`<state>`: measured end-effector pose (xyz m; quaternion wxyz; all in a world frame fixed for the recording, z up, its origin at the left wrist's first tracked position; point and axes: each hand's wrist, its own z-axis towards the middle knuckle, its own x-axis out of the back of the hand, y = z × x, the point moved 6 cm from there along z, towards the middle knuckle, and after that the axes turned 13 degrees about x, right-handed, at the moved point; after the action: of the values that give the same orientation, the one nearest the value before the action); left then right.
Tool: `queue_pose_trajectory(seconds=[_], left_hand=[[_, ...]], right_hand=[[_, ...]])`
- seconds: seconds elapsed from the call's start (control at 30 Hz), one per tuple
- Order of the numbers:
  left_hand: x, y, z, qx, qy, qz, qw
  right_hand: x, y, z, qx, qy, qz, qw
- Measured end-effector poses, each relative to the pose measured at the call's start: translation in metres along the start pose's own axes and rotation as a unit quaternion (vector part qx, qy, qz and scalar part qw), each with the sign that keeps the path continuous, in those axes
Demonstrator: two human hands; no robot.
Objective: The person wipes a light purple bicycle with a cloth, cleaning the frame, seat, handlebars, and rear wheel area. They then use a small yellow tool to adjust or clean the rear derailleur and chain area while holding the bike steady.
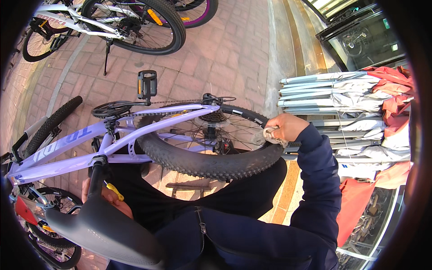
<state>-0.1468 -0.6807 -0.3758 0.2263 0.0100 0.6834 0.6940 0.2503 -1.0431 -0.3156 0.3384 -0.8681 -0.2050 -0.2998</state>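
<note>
A lilac bicycle lies tilted across my lap, its rear wheel toward the right. My right hand is closed on a crumpled pale rag and presses it to the rim and sidewall of the rear tyre. My left hand is wrapped round the black seat post, just by the dark saddle; the post hides part of its fingers. A small yellow piece shows against that hand, its kind unclear. The crank and pedal stick out on the far side.
More bicycles stand at the upper left, a white one nearest, and others at the lower left. Folded metal poles with red and white fabric lie on the right. A low wooden stool shows below the wheel.
</note>
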Motion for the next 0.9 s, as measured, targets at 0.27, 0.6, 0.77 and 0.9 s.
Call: queue_pose_trajectory(seconds=[0.27, 0.6, 0.77, 0.9], left_hand=[[-0.073, 0.004, -0.076, -0.017, -0.281, 0.221, 0.934], [-0.224, 0.038, -0.103, -0.261, -0.528, 0.434, 0.682], [-0.201, 0.031, -0.076, -0.238, -0.459, 0.475, 0.712], [-0.164, 0.028, -0.039, -0.239, -0.296, 0.549, 0.744]], right_hand=[[-0.005, 0.009, -0.003, 0.048, 0.038, -0.023, 0.998], [-0.006, -0.004, -0.002, 0.093, 0.021, -0.065, 0.993], [-0.006, 0.005, 0.008, 0.084, -0.016, -0.062, 0.994], [-0.004, 0.022, 0.020, 0.034, -0.047, -0.100, 0.993]])
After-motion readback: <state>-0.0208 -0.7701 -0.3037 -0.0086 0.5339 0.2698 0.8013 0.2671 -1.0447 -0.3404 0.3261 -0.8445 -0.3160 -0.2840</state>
